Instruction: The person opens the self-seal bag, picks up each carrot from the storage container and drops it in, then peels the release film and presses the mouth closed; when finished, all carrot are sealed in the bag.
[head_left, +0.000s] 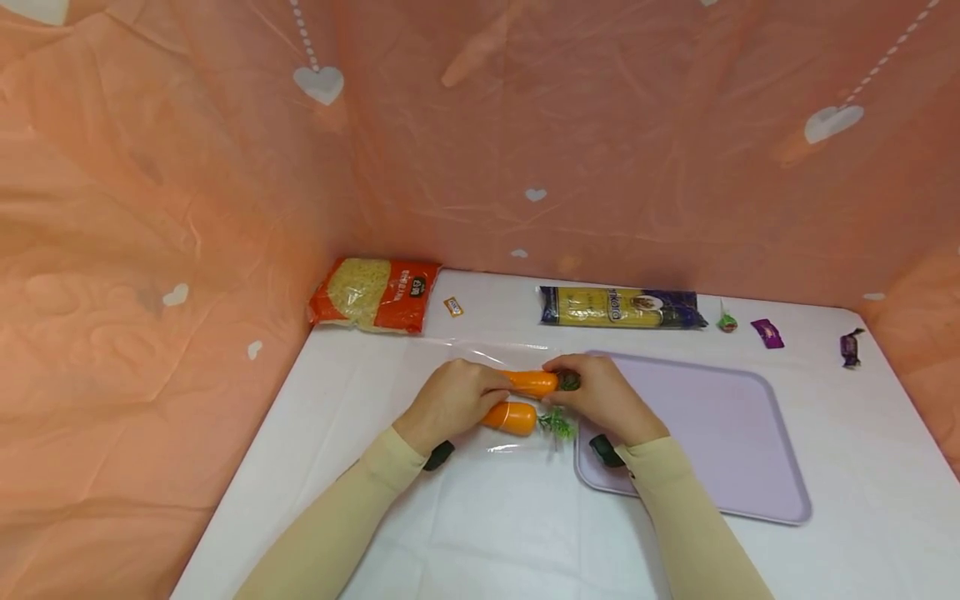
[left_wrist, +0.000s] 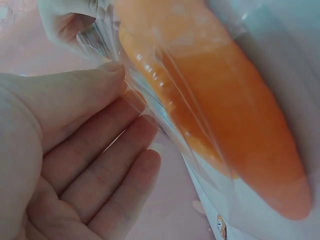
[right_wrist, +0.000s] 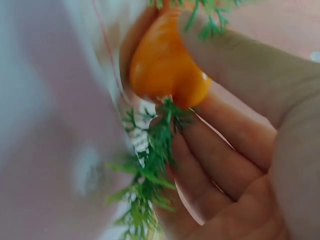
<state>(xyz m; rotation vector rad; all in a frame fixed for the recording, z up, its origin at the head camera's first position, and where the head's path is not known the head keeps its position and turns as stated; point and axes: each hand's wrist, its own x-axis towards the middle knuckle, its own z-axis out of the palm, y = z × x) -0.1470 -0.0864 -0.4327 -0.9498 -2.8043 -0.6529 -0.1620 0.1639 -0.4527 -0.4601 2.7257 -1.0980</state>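
Two orange toy carrots with green leafy tops are at the middle of the white table. One carrot point(head_left: 512, 418) lies nearer the person inside a clear plastic bag point(head_left: 504, 448). Just beyond it, the right hand point(head_left: 603, 396) grips the other carrot point(head_left: 534, 382) at its thick leafy end, thumb on one side and fingers on the other. The left hand point(head_left: 453, 402) pinches the bag's film between thumb and fingertips, as the left wrist view shows, with its other fingers stretched out. Green leaves point(right_wrist: 150, 170) hang past the right fingers in the right wrist view.
A lilac tray point(head_left: 675, 433) lies on the right, partly under the right forearm. Along the back are a red-and-clear food bag point(head_left: 375, 296), a small yellow packet point(head_left: 453, 307), a spaghetti pack point(head_left: 622, 307), a lollipop point(head_left: 727, 321) and purple-wrapped sweets point(head_left: 767, 333). Orange curtains surround the table.
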